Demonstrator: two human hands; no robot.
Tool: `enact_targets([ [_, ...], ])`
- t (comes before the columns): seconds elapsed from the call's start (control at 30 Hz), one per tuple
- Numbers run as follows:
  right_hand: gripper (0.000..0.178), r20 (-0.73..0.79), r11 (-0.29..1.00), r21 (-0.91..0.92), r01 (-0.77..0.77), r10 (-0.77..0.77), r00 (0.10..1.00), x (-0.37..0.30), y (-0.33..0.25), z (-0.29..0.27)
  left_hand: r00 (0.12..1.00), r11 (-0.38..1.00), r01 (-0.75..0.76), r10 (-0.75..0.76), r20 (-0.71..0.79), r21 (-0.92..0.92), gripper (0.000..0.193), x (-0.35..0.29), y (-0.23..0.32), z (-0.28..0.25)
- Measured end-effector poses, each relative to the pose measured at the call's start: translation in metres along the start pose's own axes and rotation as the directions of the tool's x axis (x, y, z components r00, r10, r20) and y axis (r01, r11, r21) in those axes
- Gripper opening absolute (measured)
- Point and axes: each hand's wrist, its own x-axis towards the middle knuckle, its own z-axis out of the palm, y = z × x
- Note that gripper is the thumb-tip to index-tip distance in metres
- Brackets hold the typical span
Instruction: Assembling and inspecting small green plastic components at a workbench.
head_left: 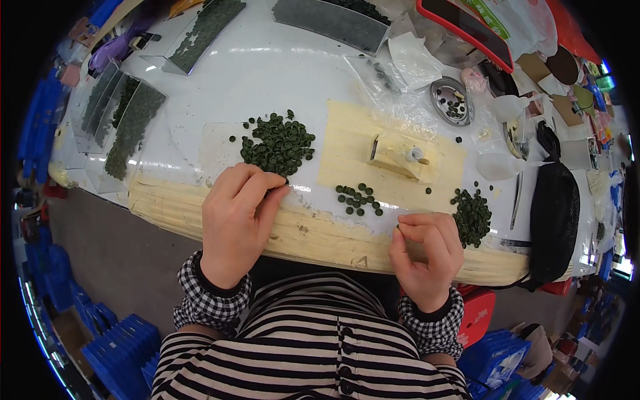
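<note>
Beside the near edge of a large heap of small dark green round pieces (278,143), my left hand (233,223) pinches thumb and forefinger together. One dark green piece shows at those fingertips. My right hand (432,257) is also closed in a pinch, low over the table's front edge; what sits between its fingertips is too small to make out. Between the hands lies a loose group of the same green pieces (359,199), ridged round the rim. Another pile of green pieces (472,217) lies just beyond my right hand.
A small cream block fixture (400,158) with a pale peg stands on a yellow sheet (337,157). Clear bins (137,123) of green pieces stand at left. Far right are a round metal dish (452,100), plastic bags, a red-edged phone (467,30), tweezers (517,200) and a black pouch (557,220).
</note>
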Motion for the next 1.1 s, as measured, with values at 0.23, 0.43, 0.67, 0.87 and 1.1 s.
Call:
enact_targets([
  [0.23,0.020,-0.062,0.996,0.078,-0.044,0.049,0.997,-0.001,-0.001,-0.001,1.000,0.999,-0.013,0.013,0.017,0.037,0.012,0.008,0.000,0.004],
  [0.43,0.019,-0.073,0.985,0.159,-0.061,0.074,0.995,-0.005,0.002,-0.001,0.998,0.999,-0.045,0.045,0.047,-0.012,0.015,0.005,0.006,0.000],
  [0.67,0.022,-0.048,0.950,0.287,-0.119,0.139,0.989,-0.001,-0.003,-0.001,0.986,0.768,0.165,-0.117,0.118,-0.619,0.017,-0.001,0.027,0.009],
  [0.87,0.033,0.057,0.902,0.417,-0.114,0.099,0.993,0.010,-0.009,-0.007,0.944,0.306,0.327,-0.052,0.327,-0.894,0.017,0.004,0.037,0.026],
  [1.1,0.025,0.239,0.317,0.871,-0.376,0.397,0.886,0.010,-0.011,0.000,0.916,0.134,0.389,0.046,0.398,-0.912,0.021,0.009,0.036,0.038],
])
